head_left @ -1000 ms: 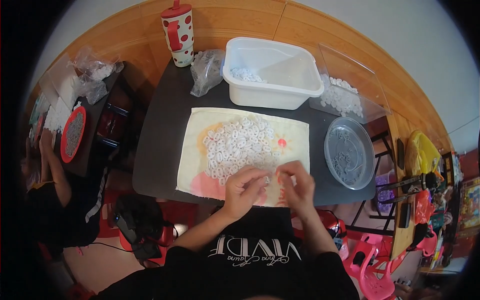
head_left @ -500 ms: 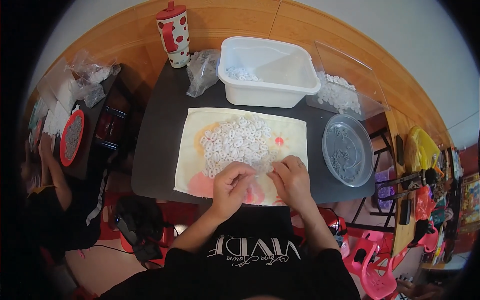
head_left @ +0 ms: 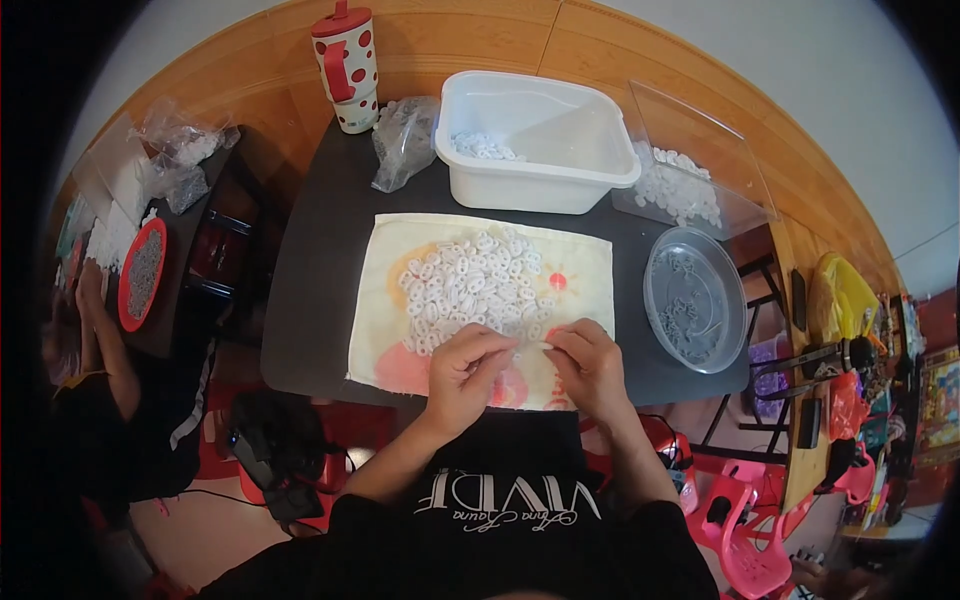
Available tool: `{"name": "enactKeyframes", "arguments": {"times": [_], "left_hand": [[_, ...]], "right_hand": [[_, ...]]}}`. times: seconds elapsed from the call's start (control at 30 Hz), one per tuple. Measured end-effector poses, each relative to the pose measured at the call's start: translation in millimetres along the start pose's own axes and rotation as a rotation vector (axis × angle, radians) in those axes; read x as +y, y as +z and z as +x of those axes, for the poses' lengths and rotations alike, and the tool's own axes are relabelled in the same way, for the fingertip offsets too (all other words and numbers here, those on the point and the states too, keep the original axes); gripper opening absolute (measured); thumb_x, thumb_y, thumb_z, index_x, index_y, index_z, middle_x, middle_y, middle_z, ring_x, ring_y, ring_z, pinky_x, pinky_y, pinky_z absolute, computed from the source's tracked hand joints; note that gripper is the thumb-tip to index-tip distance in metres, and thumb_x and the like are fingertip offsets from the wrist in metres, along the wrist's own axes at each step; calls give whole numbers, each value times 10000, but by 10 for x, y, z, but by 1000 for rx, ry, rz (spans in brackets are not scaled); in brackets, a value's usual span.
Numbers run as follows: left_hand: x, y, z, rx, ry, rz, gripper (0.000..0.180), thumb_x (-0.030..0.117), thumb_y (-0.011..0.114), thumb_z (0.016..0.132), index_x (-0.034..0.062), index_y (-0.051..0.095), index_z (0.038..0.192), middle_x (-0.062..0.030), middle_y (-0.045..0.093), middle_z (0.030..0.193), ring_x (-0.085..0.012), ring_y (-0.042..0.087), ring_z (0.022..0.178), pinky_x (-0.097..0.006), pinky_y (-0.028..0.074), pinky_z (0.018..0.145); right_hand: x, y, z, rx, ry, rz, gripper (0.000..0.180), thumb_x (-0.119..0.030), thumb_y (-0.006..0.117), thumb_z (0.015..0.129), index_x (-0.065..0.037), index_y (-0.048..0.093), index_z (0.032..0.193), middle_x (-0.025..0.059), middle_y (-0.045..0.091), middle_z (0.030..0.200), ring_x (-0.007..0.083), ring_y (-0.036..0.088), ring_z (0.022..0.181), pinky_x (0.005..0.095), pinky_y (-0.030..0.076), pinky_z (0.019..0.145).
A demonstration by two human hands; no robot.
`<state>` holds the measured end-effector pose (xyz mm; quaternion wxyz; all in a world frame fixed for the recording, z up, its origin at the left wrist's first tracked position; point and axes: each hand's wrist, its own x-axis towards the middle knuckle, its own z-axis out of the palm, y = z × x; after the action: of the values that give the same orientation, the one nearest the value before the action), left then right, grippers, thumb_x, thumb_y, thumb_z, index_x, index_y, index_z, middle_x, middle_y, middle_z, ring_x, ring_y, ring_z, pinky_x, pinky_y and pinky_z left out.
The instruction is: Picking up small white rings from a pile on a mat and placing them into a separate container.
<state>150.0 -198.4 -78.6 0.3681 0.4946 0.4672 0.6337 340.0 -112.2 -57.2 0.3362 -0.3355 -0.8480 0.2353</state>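
A heap of small white plastic pieces with holes lies on a pale yellow cloth with pink and orange prints. At the heap's near edge, my left hand is closed in a pinch; a small translucent piece seems to show at its fingertips, too blurred to name. Just right of it, my right hand pinches a small pale piece between thumb and forefinger. The fingertips of both hands are close together but apart.
Behind the cloth stands a white tub with some white pieces inside. Right of it are a clear box of white parts and a round clear tray with small grey parts. A spotted tumbler and plastic bag stand back left.
My right hand has shifted slightly right and down, away from the left fingertips, and a small pale piece now shows in its pinch. The left hand has hardly moved.
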Motion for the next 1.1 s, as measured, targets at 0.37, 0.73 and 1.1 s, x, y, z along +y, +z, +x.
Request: {"name": "enactKeyframes", "arguments": {"times": [0.37, 0.73, 1.1], "left_hand": [[3, -18, -9, -49, -23, 35, 126, -92, 630, 903, -47, 698, 999, -67, 640, 903, -105, 592, 754, -227, 475, 678], [15, 5, -29, -58, -118, -105, 174, -74, 634, 916, -42, 682, 1080, -43, 639, 928, -76, 588, 791, -217, 472, 698], [65, 38, -21, -111, -206, -240, 329, -95, 621, 907, -22, 644, 1227, -17, 625, 879, -51, 561, 740, -197, 471, 635]], "right_hand": [[-79, -11, 71, -28, -118, -200, 165, -3, 740, 748, -15, 706, 909, 131, 631, 874, 318, 634, 799, 397, 510, 699], [61, 107, 149, -66, -252, -86, 189, 84, 706, 754, 17, 687, 930, 146, 642, 871, 305, 639, 771, 352, 507, 679], [-89, 13, 62, -113, 424, 974, 175, 121, 618, 895, 44, 700, 1028, 30, 658, 938, 77, 599, 872, 206, 458, 781]]}}
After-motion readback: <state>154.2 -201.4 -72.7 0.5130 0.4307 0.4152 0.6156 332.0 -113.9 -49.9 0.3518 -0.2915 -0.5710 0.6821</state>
